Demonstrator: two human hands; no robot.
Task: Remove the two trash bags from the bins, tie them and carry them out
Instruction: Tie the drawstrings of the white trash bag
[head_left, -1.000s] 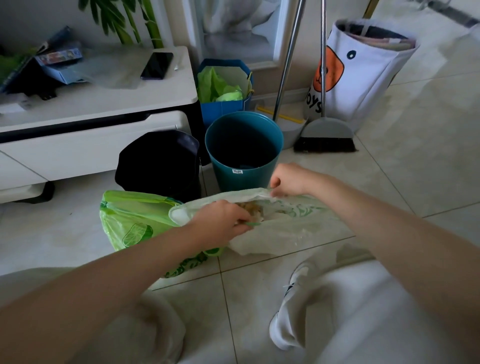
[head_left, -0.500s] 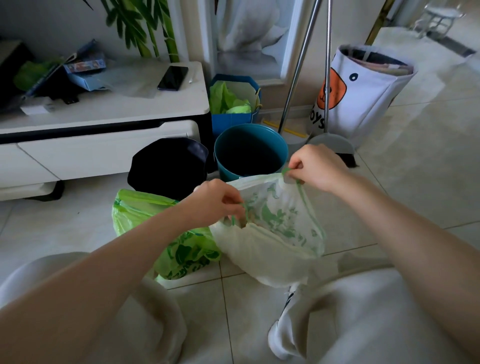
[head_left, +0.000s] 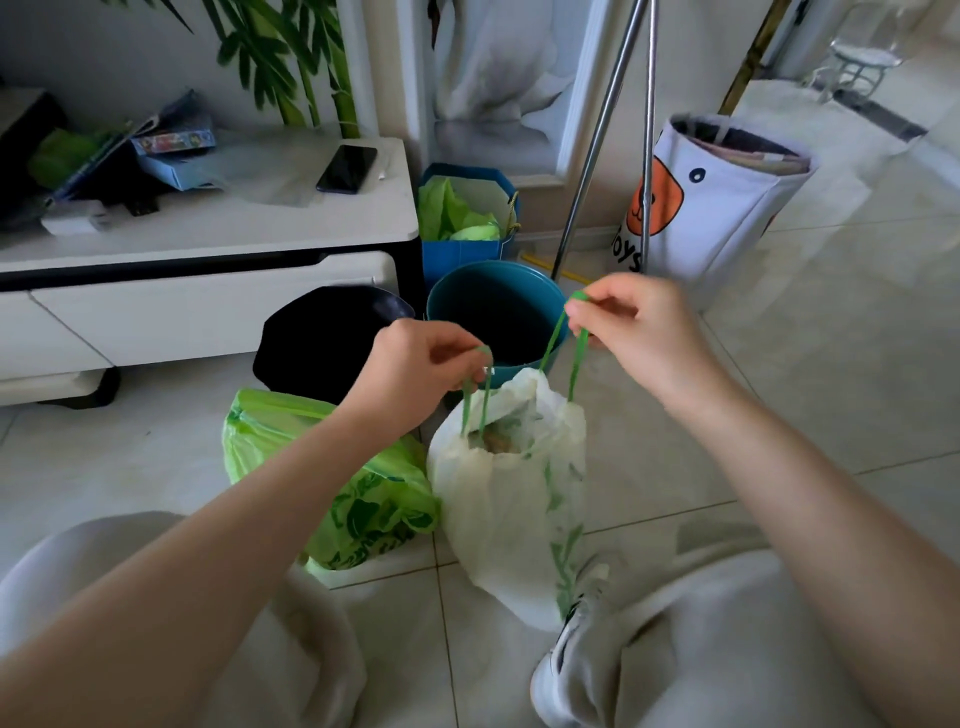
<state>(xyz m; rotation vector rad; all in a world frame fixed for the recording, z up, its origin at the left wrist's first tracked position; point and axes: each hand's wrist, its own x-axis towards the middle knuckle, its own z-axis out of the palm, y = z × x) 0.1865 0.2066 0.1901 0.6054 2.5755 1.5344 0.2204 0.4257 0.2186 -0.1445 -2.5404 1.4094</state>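
A white trash bag (head_left: 511, 499) with green print hangs upright over the floor tiles, its mouth partly open with rubbish showing inside. My left hand (head_left: 415, 364) pinches the left green drawstring loop (head_left: 477, 395). My right hand (head_left: 639, 327) pinches the right green drawstring loop (head_left: 563, 343), lifted higher. A green trash bag (head_left: 343, 483) lies on the floor to the left, touching the white one. Behind them stand a teal bin (head_left: 498, 306) and a black bin (head_left: 327, 338), both without bags.
A white low cabinet (head_left: 208, 260) carries a phone (head_left: 347, 168) and boxes. A blue box (head_left: 467, 218) with green bags stands against the wall. Broom poles (head_left: 647, 135) and a white toy bag (head_left: 722, 202) are at the right. My knees and a white shoe (head_left: 558, 670) are below.
The white bag was lifted from lying on the floor to hanging upright. Both hands rose and now hold the pulled-out green drawstring loops instead of the bag's rim.
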